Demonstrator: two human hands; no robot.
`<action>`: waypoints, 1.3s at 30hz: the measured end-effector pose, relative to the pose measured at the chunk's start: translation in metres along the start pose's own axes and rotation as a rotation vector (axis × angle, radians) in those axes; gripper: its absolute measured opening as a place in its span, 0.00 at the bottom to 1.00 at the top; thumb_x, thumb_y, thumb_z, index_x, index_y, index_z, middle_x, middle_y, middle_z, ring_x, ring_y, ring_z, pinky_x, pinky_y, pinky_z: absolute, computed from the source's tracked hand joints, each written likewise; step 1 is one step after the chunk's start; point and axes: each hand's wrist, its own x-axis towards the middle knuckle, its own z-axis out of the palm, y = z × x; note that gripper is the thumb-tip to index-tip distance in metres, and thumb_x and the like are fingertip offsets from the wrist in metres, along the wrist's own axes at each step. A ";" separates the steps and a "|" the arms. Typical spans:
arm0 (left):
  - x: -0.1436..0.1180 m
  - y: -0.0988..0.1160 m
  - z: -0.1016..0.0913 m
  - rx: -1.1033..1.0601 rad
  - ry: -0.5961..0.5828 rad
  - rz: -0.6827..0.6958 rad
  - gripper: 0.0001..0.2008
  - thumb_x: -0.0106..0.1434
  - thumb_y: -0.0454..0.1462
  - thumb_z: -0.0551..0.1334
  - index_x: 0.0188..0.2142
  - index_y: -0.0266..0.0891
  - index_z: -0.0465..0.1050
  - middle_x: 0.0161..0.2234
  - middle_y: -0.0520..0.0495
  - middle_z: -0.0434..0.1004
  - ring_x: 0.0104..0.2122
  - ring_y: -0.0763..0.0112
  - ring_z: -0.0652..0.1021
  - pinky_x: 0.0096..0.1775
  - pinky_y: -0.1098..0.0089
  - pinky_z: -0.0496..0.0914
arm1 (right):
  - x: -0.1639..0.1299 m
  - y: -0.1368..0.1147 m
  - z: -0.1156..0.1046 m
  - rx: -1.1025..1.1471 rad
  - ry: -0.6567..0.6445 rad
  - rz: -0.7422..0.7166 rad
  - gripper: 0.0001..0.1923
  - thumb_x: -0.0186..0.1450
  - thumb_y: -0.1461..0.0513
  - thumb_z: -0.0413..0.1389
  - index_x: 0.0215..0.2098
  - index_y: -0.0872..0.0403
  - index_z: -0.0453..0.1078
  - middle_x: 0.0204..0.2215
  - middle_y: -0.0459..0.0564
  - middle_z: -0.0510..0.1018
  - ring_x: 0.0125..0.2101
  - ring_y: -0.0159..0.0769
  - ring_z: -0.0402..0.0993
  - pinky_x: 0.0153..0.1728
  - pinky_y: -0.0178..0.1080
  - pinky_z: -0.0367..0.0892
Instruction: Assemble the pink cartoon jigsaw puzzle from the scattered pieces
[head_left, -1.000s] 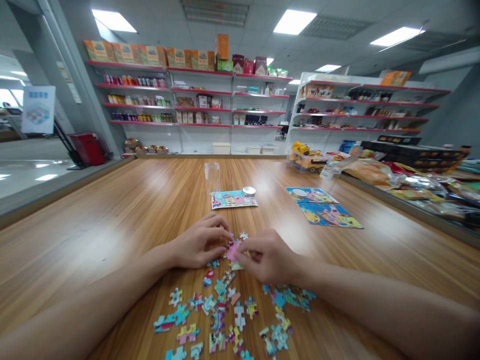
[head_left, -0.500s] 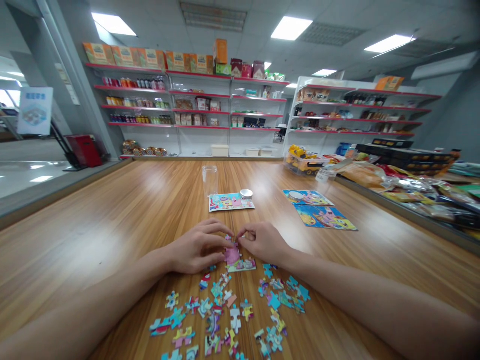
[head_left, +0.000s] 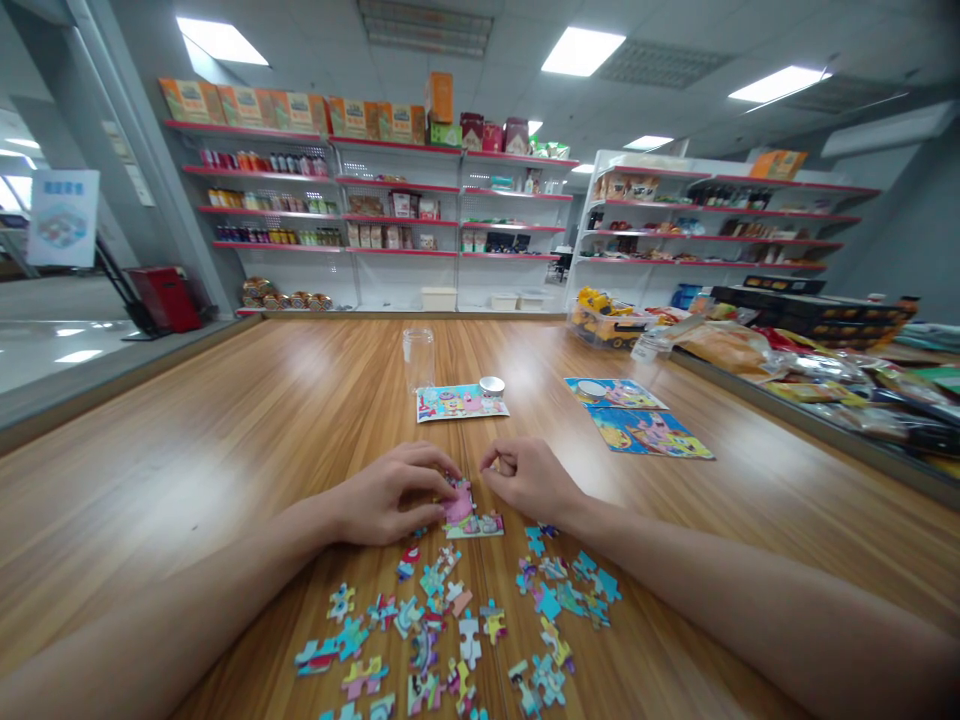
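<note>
My left hand rests at the left edge of a partly joined jigsaw puzzle, fingers spread and fingertips on its pink part. To the right of the puzzle, a small gap away from it, is my right hand. Its thumb and fingers are curled together; anything between them is hidden. Many loose puzzle pieces lie scattered on the near side of both hands. Beyond the hands is a cartoon picture card with a round metal lid on it.
A clear jar stands behind the card on the wooden table. Two blue picture sheets lie to the right, one under another lid. A bin of yellow toys and packaged goods stand farther right. Stocked shelves line the back.
The joined puzzle and my left hand have shifted slightly left. My right hand has drawn a little to the right, widening the gap between the hands.
</note>
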 end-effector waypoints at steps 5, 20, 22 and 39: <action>0.000 -0.004 0.003 -0.017 0.025 -0.011 0.08 0.66 0.37 0.64 0.44 0.40 0.78 0.46 0.42 0.74 0.46 0.62 0.74 0.49 0.61 0.68 | -0.011 -0.007 -0.004 0.242 -0.227 -0.359 0.09 0.57 0.65 0.53 0.32 0.58 0.75 0.13 0.36 0.55 0.14 0.25 0.51 0.18 0.30 0.50; -0.002 -0.008 0.004 -0.057 0.032 -0.010 0.08 0.66 0.37 0.64 0.44 0.39 0.78 0.46 0.42 0.74 0.47 0.62 0.75 0.50 0.62 0.69 | -0.023 -0.012 0.000 0.097 -0.336 -0.839 0.05 0.56 0.63 0.50 0.25 0.53 0.68 0.15 0.42 0.68 0.17 0.29 0.64 0.18 0.32 0.56; -0.002 -0.008 0.004 -0.065 0.035 -0.007 0.08 0.65 0.37 0.65 0.44 0.39 0.78 0.47 0.42 0.74 0.47 0.62 0.75 0.50 0.62 0.68 | -0.025 -0.015 0.001 0.067 -0.317 -0.886 0.05 0.55 0.64 0.49 0.24 0.53 0.66 0.16 0.42 0.69 0.17 0.29 0.64 0.18 0.33 0.55; -0.002 -0.006 0.002 -0.073 0.105 -0.051 0.13 0.67 0.36 0.61 0.51 0.39 0.74 0.49 0.40 0.70 0.48 0.61 0.73 0.51 0.60 0.69 | -0.028 -0.020 0.004 0.077 -0.200 -0.850 0.03 0.55 0.66 0.52 0.24 0.54 0.67 0.15 0.40 0.68 0.16 0.26 0.62 0.18 0.31 0.53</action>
